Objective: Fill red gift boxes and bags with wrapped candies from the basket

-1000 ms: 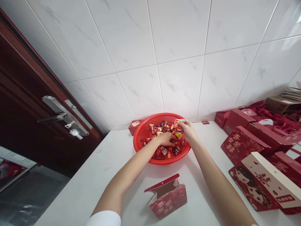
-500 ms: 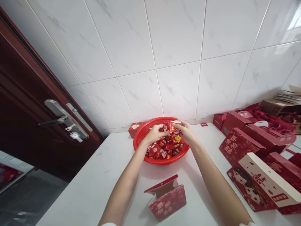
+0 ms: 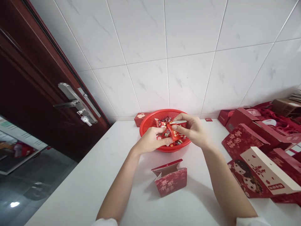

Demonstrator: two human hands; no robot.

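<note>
A red basket (image 3: 144, 126) of wrapped candies stands against the tiled wall. Above it, my left hand (image 3: 150, 139) pinches the lower end of a red packet (image 3: 174, 133) between thumb and fingers. My right hand (image 3: 191, 130) is closed on the packet's upper part, and a pale flat strip sticks out from the fingers there. On the white table between my forearms stands a red gift box (image 3: 171, 182) with its top open. Its inside is mostly hidden.
More red gift boxes (image 3: 242, 138) are piled at the right, one with a cream flap. A small red box (image 3: 140, 117) sits behind the basket's left side. At the left is a dark red door (image 3: 35, 84) with keys in its lock.
Both hands have come nearer and slightly down, with the red packet between them. The view has shifted, so the door shows further right.
</note>
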